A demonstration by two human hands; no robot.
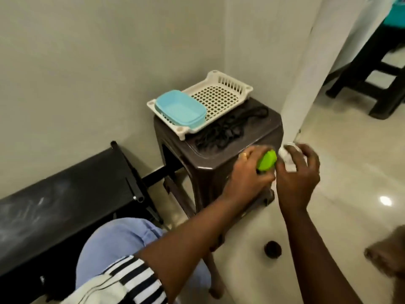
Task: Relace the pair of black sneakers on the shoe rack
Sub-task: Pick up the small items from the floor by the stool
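Brown stool bears black laces; left hand curls fingers round green object, right hand pinches white wad.

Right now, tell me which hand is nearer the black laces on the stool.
Left. The left hand, gripping a green object, is at the stool front edge beside the black laces; the right hand, holding a white wad, is off its right corner.

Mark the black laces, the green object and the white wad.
black laces (230,128): head view, middle of the pile.
green object (267,163): head view, its top face.
white wad (288,160): head view, its exposed middle.
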